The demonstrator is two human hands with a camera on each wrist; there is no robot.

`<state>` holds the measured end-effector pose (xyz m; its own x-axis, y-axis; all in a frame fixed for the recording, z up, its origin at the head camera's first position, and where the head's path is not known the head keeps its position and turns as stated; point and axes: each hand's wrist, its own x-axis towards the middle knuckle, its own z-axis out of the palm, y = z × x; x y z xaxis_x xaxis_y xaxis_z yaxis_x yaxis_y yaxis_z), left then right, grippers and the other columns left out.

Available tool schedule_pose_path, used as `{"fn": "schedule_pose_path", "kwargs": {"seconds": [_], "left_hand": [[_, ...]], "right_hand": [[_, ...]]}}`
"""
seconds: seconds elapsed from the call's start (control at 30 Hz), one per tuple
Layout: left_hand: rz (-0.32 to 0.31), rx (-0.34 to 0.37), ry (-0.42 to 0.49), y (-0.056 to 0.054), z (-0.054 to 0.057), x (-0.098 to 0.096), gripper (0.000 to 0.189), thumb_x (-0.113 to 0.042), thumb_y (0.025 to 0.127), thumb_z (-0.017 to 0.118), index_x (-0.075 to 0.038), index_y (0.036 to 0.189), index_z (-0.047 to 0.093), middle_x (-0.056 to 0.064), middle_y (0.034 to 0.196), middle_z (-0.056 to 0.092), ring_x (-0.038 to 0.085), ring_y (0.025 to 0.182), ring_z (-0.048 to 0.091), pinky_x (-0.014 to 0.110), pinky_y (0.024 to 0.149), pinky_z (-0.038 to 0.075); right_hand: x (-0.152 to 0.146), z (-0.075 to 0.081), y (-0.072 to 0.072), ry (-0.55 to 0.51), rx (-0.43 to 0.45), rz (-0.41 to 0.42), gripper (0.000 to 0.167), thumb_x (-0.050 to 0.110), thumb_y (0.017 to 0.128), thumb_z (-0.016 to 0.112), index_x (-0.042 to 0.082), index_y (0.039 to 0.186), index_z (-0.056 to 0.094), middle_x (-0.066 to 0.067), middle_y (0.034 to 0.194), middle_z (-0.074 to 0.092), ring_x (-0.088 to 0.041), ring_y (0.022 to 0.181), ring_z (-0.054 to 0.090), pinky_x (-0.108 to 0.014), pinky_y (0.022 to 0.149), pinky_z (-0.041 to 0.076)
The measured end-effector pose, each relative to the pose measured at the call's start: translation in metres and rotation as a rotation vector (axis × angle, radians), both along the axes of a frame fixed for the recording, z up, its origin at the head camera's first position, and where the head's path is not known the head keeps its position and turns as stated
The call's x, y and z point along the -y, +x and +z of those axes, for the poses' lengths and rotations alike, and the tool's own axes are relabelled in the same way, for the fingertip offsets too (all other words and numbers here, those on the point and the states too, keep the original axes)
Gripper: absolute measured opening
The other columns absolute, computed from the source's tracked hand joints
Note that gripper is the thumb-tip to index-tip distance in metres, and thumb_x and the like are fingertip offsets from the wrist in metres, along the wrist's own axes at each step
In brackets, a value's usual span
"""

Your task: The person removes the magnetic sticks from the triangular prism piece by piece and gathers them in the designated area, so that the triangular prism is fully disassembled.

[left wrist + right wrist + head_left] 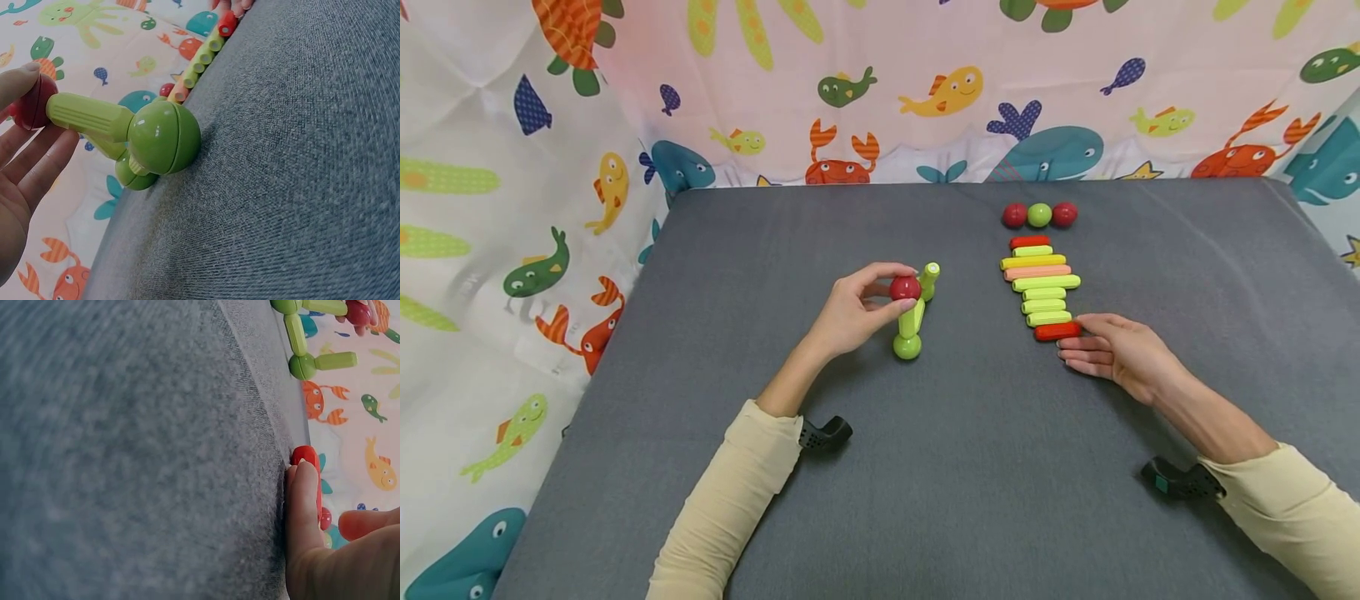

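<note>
My left hand (pixel 852 312) pinches a red ball (pixel 905 287) between thumb and fingers. The ball sits on top of an upright green rod (pixel 87 117). That rod stands in a green ball (pixel 907 347), and another green rod (pixel 295 334) joins it to a second green ball (pixel 303 366) with its own upright rod (pixel 929 280). My right hand (pixel 1123 357) lies by the near end of a row of rods, its fingers extended against a red rod (pixel 1057 332). In the right wrist view the thumb (pixel 369 524) stands apart from that rod.
Beyond the red rod, several green, yellow, salmon and red rods (pixel 1047 282) lie side by side. Behind them a green ball (pixel 1039 215) sits between two red balls (pixel 1015 215). Grey cloth (pixel 940 492) covers the table; patterned fabric (pixel 880 50) hangs at its back and left.
</note>
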<state>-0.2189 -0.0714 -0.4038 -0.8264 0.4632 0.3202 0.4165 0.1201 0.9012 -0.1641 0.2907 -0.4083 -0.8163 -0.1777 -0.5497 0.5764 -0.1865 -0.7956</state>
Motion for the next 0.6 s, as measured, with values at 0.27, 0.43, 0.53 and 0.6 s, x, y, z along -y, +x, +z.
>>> {"fn": "schedule_pose_path", "kwargs": {"seconds": [0.27, 0.43, 0.53, 0.6], "left_hand": [[-0.002, -0.008, 0.002, 0.000, 0.000, 0.001, 0.037, -0.004, 0.086, 0.070, -0.003, 0.121, 0.060, 0.008, 0.116, 0.061, 0.020, 0.093, 0.065, 0.034, 0.074, 0.055], [0.000, -0.013, 0.000, 0.000, -0.001, 0.002, 0.037, -0.004, 0.086, 0.071, -0.003, 0.121, 0.060, 0.008, 0.117, 0.061, 0.018, 0.093, 0.065, 0.033, 0.075, 0.055], [-0.004, -0.011, 0.003, 0.000, -0.001, 0.001, 0.037, -0.004, 0.086, 0.071, -0.003, 0.121, 0.060, 0.008, 0.117, 0.061, 0.018, 0.093, 0.065, 0.034, 0.076, 0.055], [-0.006, -0.007, 0.008, 0.000, -0.001, 0.001, 0.038, -0.004, 0.086, 0.071, -0.003, 0.122, 0.060, 0.007, 0.117, 0.061, 0.019, 0.093, 0.065, 0.034, 0.076, 0.055]], "right_hand": [[-0.001, -0.001, 0.002, -0.095, -0.022, 0.023, 0.026, 0.023, 0.099, 0.052, 0.009, 0.116, 0.038, -0.010, 0.097, 0.070, -0.023, 0.090, 0.068, -0.034, 0.079, 0.054], [0.000, 0.001, 0.001, -0.156, -0.020, 0.085, 0.032, 0.025, 0.100, 0.051, 0.009, 0.125, 0.038, -0.010, 0.103, 0.069, -0.023, 0.093, 0.067, -0.034, 0.081, 0.054], [-0.001, 0.007, -0.001, -0.206, -0.045, 0.138, 0.028, 0.026, 0.102, 0.047, 0.011, 0.125, 0.048, -0.010, 0.101, 0.069, -0.020, 0.085, 0.068, -0.030, 0.076, 0.055], [-0.002, 0.013, -0.002, -0.255, -0.076, 0.184, 0.026, 0.025, 0.103, 0.042, 0.012, 0.122, 0.056, -0.010, 0.100, 0.069, -0.018, 0.080, 0.067, -0.027, 0.073, 0.055]]}}
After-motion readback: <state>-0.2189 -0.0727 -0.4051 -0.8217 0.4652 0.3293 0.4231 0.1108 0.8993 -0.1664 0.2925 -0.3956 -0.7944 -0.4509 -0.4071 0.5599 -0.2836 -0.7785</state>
